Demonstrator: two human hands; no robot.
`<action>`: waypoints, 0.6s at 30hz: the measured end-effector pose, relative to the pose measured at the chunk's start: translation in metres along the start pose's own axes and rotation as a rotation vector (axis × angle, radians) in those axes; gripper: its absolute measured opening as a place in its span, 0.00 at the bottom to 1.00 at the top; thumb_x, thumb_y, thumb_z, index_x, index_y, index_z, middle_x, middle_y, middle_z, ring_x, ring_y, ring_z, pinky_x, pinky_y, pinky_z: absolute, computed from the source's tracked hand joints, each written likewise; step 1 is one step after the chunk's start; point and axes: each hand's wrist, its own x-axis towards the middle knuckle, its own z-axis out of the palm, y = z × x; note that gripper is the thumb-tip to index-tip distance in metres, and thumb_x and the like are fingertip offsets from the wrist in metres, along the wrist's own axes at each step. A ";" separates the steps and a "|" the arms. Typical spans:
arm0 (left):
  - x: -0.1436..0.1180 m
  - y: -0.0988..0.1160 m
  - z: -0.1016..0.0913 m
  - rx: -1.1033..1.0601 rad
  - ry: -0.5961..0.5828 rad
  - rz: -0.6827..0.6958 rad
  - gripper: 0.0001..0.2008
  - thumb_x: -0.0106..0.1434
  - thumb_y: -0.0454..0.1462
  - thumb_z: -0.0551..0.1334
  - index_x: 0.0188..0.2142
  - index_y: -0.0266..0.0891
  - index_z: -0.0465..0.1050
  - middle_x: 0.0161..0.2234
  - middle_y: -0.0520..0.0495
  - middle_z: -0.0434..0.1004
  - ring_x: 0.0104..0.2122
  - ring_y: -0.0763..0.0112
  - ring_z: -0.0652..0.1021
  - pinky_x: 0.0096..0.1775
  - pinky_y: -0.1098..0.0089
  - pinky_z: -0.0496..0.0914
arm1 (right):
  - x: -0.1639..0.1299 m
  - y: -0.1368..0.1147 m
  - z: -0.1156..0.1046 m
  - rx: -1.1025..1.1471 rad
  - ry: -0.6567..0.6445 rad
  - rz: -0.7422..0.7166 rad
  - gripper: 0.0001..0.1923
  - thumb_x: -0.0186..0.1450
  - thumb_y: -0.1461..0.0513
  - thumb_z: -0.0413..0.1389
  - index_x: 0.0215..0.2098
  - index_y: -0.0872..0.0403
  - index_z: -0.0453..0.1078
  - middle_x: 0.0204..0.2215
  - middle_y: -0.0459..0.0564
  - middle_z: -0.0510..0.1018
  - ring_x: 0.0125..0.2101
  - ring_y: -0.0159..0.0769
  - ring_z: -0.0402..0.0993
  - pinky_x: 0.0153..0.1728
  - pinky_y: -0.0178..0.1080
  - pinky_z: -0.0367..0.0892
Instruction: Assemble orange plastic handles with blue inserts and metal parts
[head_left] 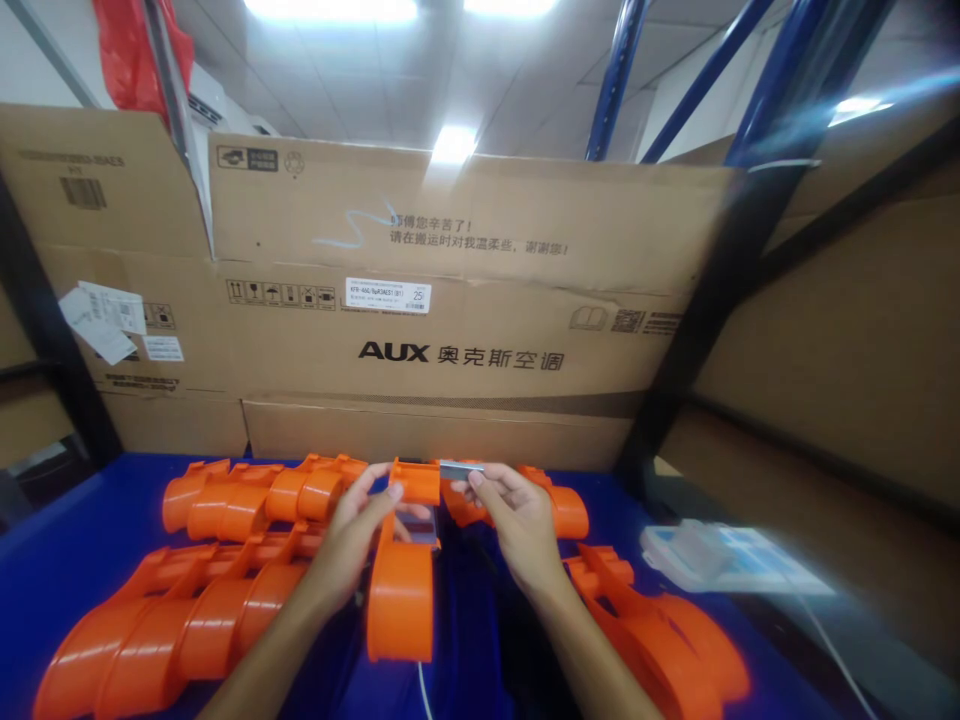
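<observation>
In the middle of the head view, my left hand (351,545) grips an orange plastic tape dispenser (401,605) by its upper part, thumb in front and fingers behind. Its wide round drum hangs lowest, over the blue surface. My right hand (527,535) pinches a small flat grey metal strip (457,470) between thumb and fingers. The strip's left end meets the right side of the dispenser's top; whether it sits inside cannot be made out. Behind the dispenser's frame, some fingers of my left hand show through the gap.
Rows of similar orange dispensers (150,625) lie at left on the blue table (97,510). More orange pieces (667,640) lie at right. A clear-and-blue plastic case (739,560) stands farther right, near a white cable. Behind rises a printed cardboard wall (465,330) with dark posts (682,330).
</observation>
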 end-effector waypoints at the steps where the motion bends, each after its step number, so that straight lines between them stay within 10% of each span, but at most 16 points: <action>1: 0.000 0.000 0.000 0.004 0.001 0.002 0.30 0.56 0.50 0.67 0.54 0.40 0.65 0.30 0.44 0.81 0.21 0.70 0.76 0.26 0.70 0.71 | 0.000 0.000 0.000 -0.005 -0.008 0.005 0.12 0.62 0.53 0.62 0.35 0.53 0.74 0.28 0.50 0.82 0.32 0.37 0.78 0.37 0.38 0.71; 18: 0.003 -0.008 -0.007 0.168 -0.047 0.091 0.27 0.59 0.50 0.65 0.53 0.39 0.65 0.34 0.42 0.82 0.22 0.69 0.78 0.29 0.69 0.71 | -0.004 0.012 0.004 -0.147 -0.054 -0.063 0.13 0.64 0.53 0.60 0.39 0.52 0.80 0.35 0.50 0.84 0.38 0.45 0.81 0.44 0.47 0.75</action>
